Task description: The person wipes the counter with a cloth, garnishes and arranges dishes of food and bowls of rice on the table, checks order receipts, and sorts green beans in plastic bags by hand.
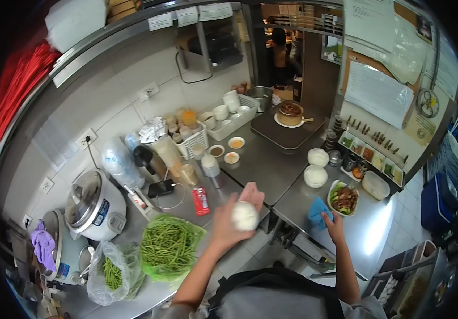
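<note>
Head: two hands (226, 222) holding bowl (245, 216), blue cloth (317, 213)

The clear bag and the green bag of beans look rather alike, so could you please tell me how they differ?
The clear bag is a whitish see-through plastic, while the green bag is bright green. The clear bag shows only a small patch of beans inside it, whereas the green bag shows a broad heap. Both hold long green beans and sit on the metal counter.
</note>
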{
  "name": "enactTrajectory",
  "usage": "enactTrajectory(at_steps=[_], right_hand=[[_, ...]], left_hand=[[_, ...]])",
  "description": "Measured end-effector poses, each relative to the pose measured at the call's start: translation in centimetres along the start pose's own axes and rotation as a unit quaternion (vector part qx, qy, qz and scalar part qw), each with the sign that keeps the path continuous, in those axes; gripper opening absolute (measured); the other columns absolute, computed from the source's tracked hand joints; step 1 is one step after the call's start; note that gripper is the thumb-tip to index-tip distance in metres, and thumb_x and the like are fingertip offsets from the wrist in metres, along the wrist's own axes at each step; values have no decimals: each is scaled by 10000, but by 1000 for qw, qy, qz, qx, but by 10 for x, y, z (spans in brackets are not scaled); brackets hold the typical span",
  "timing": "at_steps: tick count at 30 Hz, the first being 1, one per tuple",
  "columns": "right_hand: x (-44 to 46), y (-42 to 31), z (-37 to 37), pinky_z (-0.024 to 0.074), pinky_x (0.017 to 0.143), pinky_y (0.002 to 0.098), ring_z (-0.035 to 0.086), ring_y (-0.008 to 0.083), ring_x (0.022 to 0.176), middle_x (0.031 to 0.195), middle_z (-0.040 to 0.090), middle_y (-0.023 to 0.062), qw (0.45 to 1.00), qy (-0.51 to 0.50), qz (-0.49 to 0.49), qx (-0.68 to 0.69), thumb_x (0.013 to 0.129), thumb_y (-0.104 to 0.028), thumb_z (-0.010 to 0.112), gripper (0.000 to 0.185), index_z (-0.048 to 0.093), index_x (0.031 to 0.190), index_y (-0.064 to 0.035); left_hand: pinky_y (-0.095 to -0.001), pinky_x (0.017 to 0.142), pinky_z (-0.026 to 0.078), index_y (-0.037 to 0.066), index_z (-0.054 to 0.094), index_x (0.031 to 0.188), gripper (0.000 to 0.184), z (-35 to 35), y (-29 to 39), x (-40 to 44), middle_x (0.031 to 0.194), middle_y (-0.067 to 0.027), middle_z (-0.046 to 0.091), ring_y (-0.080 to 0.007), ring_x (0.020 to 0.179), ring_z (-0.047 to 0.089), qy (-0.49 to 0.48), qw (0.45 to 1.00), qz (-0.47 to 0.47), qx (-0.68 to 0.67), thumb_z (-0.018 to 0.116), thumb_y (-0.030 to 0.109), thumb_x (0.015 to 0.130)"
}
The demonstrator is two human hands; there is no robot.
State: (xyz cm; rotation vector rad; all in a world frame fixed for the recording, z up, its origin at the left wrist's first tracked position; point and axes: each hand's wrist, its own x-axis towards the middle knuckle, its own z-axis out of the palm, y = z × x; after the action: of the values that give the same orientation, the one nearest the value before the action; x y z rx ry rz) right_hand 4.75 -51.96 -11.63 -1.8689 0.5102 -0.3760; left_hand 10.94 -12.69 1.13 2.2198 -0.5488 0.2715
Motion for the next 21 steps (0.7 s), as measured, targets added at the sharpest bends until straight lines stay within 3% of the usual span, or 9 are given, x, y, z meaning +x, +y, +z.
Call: enactTrajectory(at_steps=[2,4,7,10,11,14,17,20,21], right_hand=[[0,25,-31,381,529,245,466,52,600,660,553,-19,996,-8,-70,-63,852,-211,709,212,612,807,-28],[-5,32,-60,381,514,250,457,54,574,630,541,-21,989,-20,-118,-85,845,-185,704,191,612,792,-27],[-26,46,-98,381,495,251,454,54,546,593,525,-21,994,-10,-4,-105,806,-158,715,191,590,742,-27],[-49,35,-115,390,500,256,458,64,545,575,514,-17,987,57,5,-150,766,-139,734,231,548,688,-26],[-50,53,-122,401,502,271,453,83,532,575,504,-15,983,61,6,-173,742,-126,739,229,532,716,-31],[-53,78,-136,452,566,343,513,155,586,693,580,84,976,134,23,-172,711,-185,777,254,614,833,-33],[-50,65,-143,470,588,315,549,138,644,740,594,65,967,168,-85,-170,717,-142,787,256,589,838,-32],[-44,17,-139,439,602,248,503,87,639,708,557,-4,998,63,-6,-8,789,-109,752,229,533,800,-46],[-40,9,-139,437,607,243,502,87,644,710,555,-5,1000,20,6,-13,794,-98,741,215,534,807,-42]], left_hand=[[-464,984,415,123,356,1447,1115,88,-2,31,1186,-220,528,-393,1102,501,-53,997,49,-13,852,273,461],[-477,957,439,206,310,1475,1145,146,24,51,1190,-218,481,-400,1114,485,-156,987,-28,32,849,268,467],[-501,943,453,278,234,1500,1199,211,45,76,1215,-213,430,-423,1160,449,-217,973,-26,72,863,252,479],[-520,952,447,310,130,1519,1279,256,57,96,1277,-222,391,-445,1195,414,-201,976,12,82,879,235,485],[-545,977,423,313,69,1527,1340,262,63,106,1367,-251,326,-455,1262,360,-219,974,-6,59,900,241,478],[-590,1015,365,278,19,1532,1364,260,89,117,1442,-284,239,-467,1333,279,-168,981,10,94,902,315,492],[-618,1050,289,219,84,1534,1264,257,88,107,1471,-281,211,-458,1372,225,-112,992,39,37,872,366,557],[-558,1081,263,169,264,1500,1030,240,59,75,1468,-249,264,-438,1367,255,-87,990,99,41,814,344,646],[-550,1070,279,164,344,1459,917,231,44,60,1443,-230,307,-428,1342,294,-73,991,102,38,793,308,673]])
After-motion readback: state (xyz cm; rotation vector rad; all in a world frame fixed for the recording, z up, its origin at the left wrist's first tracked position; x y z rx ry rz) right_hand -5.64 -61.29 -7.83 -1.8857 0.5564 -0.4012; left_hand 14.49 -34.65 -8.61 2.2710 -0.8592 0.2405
